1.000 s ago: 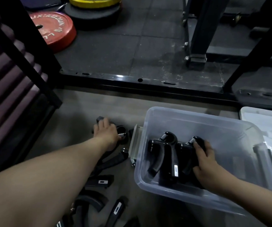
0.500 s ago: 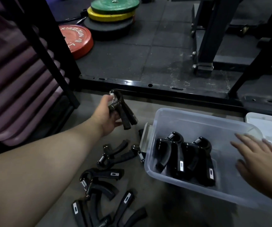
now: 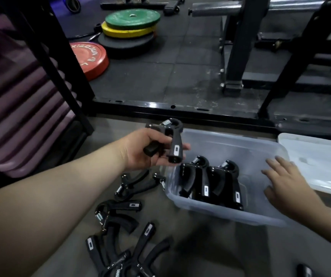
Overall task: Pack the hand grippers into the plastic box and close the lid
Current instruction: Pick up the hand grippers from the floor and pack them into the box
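In the head view, the left hand (image 3: pixel 150 154) pinches a gripper (image 3: pixel 175 140), spring end up, just left of the box (image 3: pixel 240 139), its free space rightward beyond the packed pair (image 3: pixel 210 182), near the spread-fingered right hand (image 3: pixel 286 182).

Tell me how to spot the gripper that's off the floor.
Find the clear box. At its left rim, the left hand holds one gripper in the air. The others lie on the floor or stand in the box.
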`<state>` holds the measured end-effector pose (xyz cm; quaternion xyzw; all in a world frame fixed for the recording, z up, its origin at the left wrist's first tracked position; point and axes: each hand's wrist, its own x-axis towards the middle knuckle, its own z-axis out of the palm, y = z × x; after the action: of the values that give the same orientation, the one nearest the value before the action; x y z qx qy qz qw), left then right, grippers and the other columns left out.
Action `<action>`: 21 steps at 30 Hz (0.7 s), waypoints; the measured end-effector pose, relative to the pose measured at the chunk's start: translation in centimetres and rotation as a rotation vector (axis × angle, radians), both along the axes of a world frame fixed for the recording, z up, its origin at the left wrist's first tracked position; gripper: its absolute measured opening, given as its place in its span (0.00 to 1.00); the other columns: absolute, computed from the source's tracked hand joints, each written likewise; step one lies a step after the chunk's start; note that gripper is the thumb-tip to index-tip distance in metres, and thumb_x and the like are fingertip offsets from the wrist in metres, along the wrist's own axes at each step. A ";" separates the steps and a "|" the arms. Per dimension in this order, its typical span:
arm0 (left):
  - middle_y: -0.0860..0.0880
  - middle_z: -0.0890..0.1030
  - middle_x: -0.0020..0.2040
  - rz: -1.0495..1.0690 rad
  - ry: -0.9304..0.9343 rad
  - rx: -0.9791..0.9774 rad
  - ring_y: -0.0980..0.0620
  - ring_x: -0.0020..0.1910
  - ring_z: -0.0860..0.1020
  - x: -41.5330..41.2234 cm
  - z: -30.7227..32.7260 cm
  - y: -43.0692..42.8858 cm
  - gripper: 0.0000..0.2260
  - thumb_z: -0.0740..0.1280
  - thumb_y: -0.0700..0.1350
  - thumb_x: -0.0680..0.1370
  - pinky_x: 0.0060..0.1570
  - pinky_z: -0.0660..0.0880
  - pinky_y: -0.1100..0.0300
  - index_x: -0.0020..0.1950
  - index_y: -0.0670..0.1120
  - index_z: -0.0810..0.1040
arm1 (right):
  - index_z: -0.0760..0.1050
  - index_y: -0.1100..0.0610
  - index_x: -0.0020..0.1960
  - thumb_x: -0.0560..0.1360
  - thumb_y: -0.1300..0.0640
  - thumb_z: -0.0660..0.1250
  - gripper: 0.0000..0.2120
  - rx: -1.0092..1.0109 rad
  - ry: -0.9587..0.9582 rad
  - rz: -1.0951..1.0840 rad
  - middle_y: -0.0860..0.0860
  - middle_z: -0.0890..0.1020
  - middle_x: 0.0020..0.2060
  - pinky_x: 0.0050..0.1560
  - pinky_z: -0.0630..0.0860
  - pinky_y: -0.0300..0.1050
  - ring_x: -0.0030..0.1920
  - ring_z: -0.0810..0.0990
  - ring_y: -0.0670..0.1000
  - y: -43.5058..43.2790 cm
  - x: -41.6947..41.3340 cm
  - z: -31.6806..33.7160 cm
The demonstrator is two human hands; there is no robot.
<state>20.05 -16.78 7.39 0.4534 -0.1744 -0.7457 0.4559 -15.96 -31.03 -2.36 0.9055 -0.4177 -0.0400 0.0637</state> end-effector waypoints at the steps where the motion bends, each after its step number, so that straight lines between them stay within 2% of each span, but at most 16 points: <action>1: 0.41 0.79 0.63 -0.094 -0.067 0.019 0.41 0.56 0.80 -1.1 0.0 -0.3 0.20 0.61 0.39 0.75 0.54 0.78 0.50 0.67 0.34 0.71 | 0.81 0.65 0.54 0.59 0.62 0.75 0.24 0.001 -0.001 0.006 0.65 0.76 0.62 0.65 0.68 0.67 0.66 0.70 0.68 0.0 0.0 0.0; 3: 0.44 0.81 0.59 -0.219 -0.231 0.063 0.45 0.53 0.81 -3.5 -0.5 -1.2 0.16 0.64 0.38 0.76 0.45 0.80 0.58 0.64 0.36 0.74 | 0.81 0.64 0.54 0.59 0.62 0.74 0.23 0.009 -0.021 0.017 0.65 0.76 0.62 0.65 0.67 0.67 0.66 0.70 0.67 -0.1 -0.1 -0.2; 6: 0.41 0.81 0.44 -0.169 -0.455 0.163 0.47 0.38 0.81 -7.5 -1.9 -3.0 0.07 0.68 0.36 0.75 0.33 0.80 0.59 0.52 0.38 0.77 | 0.81 0.64 0.54 0.60 0.61 0.73 0.22 0.000 -0.052 0.030 0.64 0.77 0.62 0.66 0.67 0.67 0.67 0.70 0.67 -0.3 -0.2 -0.6; 8: 0.40 0.80 0.39 -0.063 -0.624 0.222 0.45 0.35 0.80 -9.7 -3.6 -3.9 0.05 0.69 0.35 0.74 0.34 0.80 0.54 0.49 0.37 0.77 | 0.82 0.63 0.53 0.60 0.60 0.73 0.21 -0.001 -0.057 0.030 0.63 0.77 0.61 0.66 0.67 0.66 0.67 0.70 0.67 -0.3 -0.2 -0.7; 10: 0.40 0.80 0.39 0.026 -0.765 0.245 0.43 0.35 0.80 -11.1 -5.8 -4.5 0.02 0.68 0.35 0.74 0.38 0.81 0.48 0.46 0.39 0.77 | 0.82 0.63 0.52 0.60 0.60 0.73 0.20 -0.010 -0.064 0.032 0.63 0.78 0.60 0.66 0.67 0.66 0.67 0.70 0.66 -0.3 -0.2 -0.6; 12: 0.40 0.81 0.42 0.069 -0.863 0.236 0.41 0.39 0.81 -11.9 -7.2 -4.8 0.03 0.67 0.38 0.74 0.41 0.82 0.44 0.45 0.40 0.77 | 0.82 0.63 0.51 0.60 0.60 0.72 0.19 -0.023 -0.067 0.036 0.62 0.78 0.60 0.66 0.67 0.65 0.67 0.70 0.66 -0.2 -0.2 -0.6; 13: 0.40 0.81 0.46 0.047 -0.933 0.228 0.41 0.43 0.81 -12.1 -7.7 -4.8 0.06 0.66 0.41 0.75 0.45 0.81 0.46 0.48 0.40 0.78 | 0.83 0.62 0.50 0.60 0.60 0.72 0.18 -0.024 -0.064 0.034 0.62 0.79 0.60 0.67 0.67 0.65 0.67 0.69 0.65 -0.2 -0.2 -0.5; 15: 0.41 0.77 0.58 -0.102 -1.212 0.248 0.41 0.56 0.77 -12.3 -8.2 -4.6 0.14 0.65 0.46 0.76 0.56 0.75 0.53 0.58 0.40 0.74 | 0.83 0.61 0.51 0.61 0.59 0.72 0.18 -0.019 -0.053 0.024 0.61 0.78 0.61 0.68 0.65 0.65 0.68 0.68 0.64 -0.1 -0.1 -0.5; 17: 0.41 0.66 0.68 -0.245 -1.459 0.297 0.40 0.68 0.66 -12.5 -8.4 -4.3 0.27 0.67 0.45 0.75 0.66 0.65 0.51 0.71 0.39 0.62 | 0.83 0.61 0.52 0.62 0.58 0.72 0.18 -0.009 -0.053 0.018 0.61 0.78 0.62 0.69 0.65 0.65 0.69 0.68 0.64 -0.1 -0.1 -0.5; 19: 0.40 0.60 0.70 -0.353 -1.522 0.327 0.40 0.71 0.60 -12.8 -8.3 -4.0 0.36 0.68 0.40 0.72 0.70 0.60 0.51 0.75 0.39 0.52 | 0.83 0.60 0.52 0.62 0.58 0.72 0.19 -0.003 -0.049 0.013 0.61 0.78 0.62 0.69 0.64 0.64 0.69 0.67 0.64 -0.1 -0.1 -0.5; 21: 0.39 0.62 0.69 -0.435 -1.571 0.303 0.39 0.69 0.62 -12.8 -8.2 -4.0 0.34 0.68 0.38 0.72 0.68 0.63 0.49 0.73 0.40 0.55 | 0.83 0.60 0.52 0.62 0.58 0.72 0.19 0.001 -0.045 0.011 0.61 0.78 0.62 0.69 0.64 0.64 0.69 0.67 0.63 -0.1 0.0 -0.3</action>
<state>7.29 -20.81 -0.84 0.8550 -0.4236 -0.2987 -0.0189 -15.97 -31.16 -2.71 0.9084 -0.4140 -0.0196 0.0541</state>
